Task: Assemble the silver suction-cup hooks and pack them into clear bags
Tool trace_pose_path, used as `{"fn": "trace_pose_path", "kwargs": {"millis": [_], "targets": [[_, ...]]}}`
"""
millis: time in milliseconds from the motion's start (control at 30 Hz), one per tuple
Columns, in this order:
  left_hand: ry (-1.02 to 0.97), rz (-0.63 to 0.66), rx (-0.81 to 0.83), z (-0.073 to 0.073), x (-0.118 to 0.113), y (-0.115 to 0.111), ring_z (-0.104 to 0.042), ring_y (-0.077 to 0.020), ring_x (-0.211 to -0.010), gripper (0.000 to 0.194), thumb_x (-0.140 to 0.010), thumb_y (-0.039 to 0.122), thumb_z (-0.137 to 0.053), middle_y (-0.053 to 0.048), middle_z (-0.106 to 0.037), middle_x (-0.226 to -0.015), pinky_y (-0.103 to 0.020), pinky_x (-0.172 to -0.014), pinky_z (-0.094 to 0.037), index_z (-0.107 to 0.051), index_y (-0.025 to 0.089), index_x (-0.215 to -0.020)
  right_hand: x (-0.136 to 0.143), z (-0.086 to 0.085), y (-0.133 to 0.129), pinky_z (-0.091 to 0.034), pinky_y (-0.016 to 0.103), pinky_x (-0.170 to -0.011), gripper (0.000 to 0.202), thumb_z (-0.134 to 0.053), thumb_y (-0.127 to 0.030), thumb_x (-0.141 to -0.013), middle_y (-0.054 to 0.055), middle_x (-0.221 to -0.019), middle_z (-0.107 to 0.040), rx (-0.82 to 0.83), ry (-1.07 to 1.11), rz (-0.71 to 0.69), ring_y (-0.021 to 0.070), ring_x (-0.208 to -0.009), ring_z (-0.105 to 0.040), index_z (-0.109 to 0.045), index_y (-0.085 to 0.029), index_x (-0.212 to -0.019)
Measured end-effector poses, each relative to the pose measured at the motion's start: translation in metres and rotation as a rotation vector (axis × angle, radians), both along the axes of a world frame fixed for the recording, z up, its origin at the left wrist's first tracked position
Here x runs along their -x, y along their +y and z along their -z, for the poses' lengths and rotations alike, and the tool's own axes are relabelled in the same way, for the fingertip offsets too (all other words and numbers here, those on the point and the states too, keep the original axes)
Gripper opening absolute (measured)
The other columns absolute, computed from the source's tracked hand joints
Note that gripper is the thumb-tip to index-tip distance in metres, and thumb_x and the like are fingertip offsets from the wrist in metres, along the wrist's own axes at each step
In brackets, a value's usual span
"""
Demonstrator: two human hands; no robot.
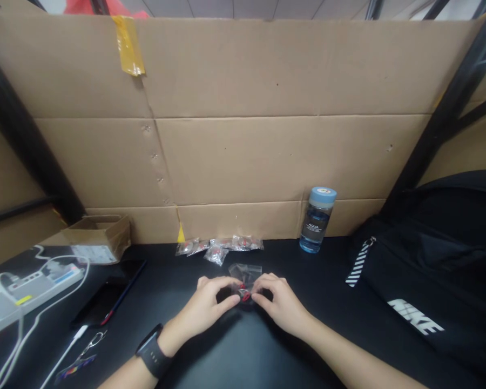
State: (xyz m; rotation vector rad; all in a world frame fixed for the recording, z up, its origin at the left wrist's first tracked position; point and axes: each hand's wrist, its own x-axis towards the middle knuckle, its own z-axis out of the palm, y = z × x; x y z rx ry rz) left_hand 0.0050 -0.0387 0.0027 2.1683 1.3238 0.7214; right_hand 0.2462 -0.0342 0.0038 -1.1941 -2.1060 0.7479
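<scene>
A small clear plastic bag [246,274] with red and dark items inside is between my hands, low over the black table. My left hand [210,303], with a dark watch on its wrist, pinches the bag's left side between thumb and fingers. On the right side, the thumb and fingers of my right hand [281,302] close on the bag too. The bag's upper part stands up past my fingertips. Behind it, several small clear packets [216,253] lie in a row near the cardboard wall.
A blue-lidded bottle [316,220] stands by the cardboard wall [243,162]. On the right is a black backpack [437,259]. At left are an open cardboard box [101,237], a white power strip [32,294] with cables, a dark phone [101,302] and a keychain [79,363].
</scene>
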Motion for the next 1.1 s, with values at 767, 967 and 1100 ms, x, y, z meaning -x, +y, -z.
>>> {"fn": "trace_pose_path", "kwargs": {"millis": [767,967,1100], "targets": [[-0.306,-0.01,0.136,0.009,-0.001,0.014,-0.075,-0.0218,-0.088,0.016,-0.091,0.032,-0.069,-0.004,-0.081,-0.092,-0.029,-0.083,-0.053,-0.079,0.019,-0.092,-0.008,0.01,0.013,-0.053,0.034,-0.085,0.011,-0.073,-0.029,-0.088,0.002,-0.084,-0.079,0.139,0.217,-0.025,0.0211,-0.082,-0.073,-0.075,-0.021,-0.094],[-0.291,-0.038,0.055,0.007,-0.003,0.009,-0.074,-0.0208,-0.088,0.01,-0.089,0.029,-0.072,-0.001,-0.08,-0.091,-0.03,-0.086,-0.051,-0.08,0.023,-0.092,-0.008,0.009,0.015,-0.053,0.032,-0.082,0.01,-0.07,-0.02,-0.086,0.002,-0.084,-0.076,0.08,0.269,-0.027,0.0198,-0.082,-0.071,-0.075,-0.02,-0.095],[-0.248,-0.068,0.047,0.005,-0.002,0.009,-0.073,-0.0215,-0.086,0.01,-0.087,0.031,-0.075,-0.002,-0.081,-0.089,-0.031,-0.085,-0.05,-0.081,0.023,-0.087,-0.011,0.005,0.018,-0.051,0.033,-0.086,0.017,-0.072,-0.015,-0.082,-0.002,-0.073,-0.071,0.07,0.258,0.012,0.0189,-0.077,-0.07,-0.074,-0.02,-0.098]]}}
